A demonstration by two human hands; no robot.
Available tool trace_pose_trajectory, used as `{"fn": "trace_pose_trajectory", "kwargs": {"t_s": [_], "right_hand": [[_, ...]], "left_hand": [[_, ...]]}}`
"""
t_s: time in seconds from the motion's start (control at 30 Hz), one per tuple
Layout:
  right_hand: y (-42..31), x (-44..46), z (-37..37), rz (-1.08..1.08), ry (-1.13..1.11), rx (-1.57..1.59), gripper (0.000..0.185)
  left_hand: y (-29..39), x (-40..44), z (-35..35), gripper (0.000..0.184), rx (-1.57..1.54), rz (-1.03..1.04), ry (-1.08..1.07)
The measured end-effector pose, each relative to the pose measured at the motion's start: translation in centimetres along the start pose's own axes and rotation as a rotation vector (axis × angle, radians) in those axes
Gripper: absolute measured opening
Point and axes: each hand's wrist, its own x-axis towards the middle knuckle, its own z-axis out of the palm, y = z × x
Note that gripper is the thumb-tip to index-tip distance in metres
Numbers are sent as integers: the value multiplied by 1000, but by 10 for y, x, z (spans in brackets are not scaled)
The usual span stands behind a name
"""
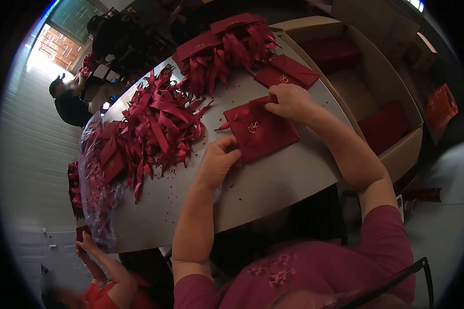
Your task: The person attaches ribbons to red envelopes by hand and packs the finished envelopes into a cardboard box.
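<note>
A dark red paper gift bag (265, 134) with a gold emblem lies flat on the table in front of me. My left hand (219, 157) pinches its near left edge between thumb and fingers. At the bag's upper edge, my right hand (290, 104) is closed on its red ribbon (252, 107); the fingertips partly hide where the ribbon is gripped. Just beyond that hand lies another red bag (288, 74), with a folded flap and a gold emblem.
Red ribbons of piled bags (160, 118) cover the table's (288, 180) left side, beside clear plastic wrap (95, 180). More ribboned bags (201, 49) lie at the back. An open cardboard box (381, 87) holding red bags stands right. Another person's hands (86, 242) work at lower left.
</note>
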Motion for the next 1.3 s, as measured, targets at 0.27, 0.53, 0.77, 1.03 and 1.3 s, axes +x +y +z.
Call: {"fn": "trace_pose_trajectory", "kwargs": {"t_s": [0.27, 0.53, 0.77, 1.03, 1.3], "right_hand": [[-26, -7, 27, 275, -252, 1339, 12], [-8, 0, 32, 351, -428, 1893, 21], [-12, -2, 48, 164, -327, 1660, 22], [-16, -2, 46, 138, -303, 1740, 32], [-17, -2, 41, 185, -324, 1797, 27]], "left_hand": [[-13, 5, 0, 11, 232, 79, 52], [-7, 4, -9, 17, 500, 31, -23], [6, -14, -12, 5, 234, -78, 92], [1, -8, -37, 6, 1187, 505, 413], [6, 24, -30, 7, 1295, 554, 253]]}}
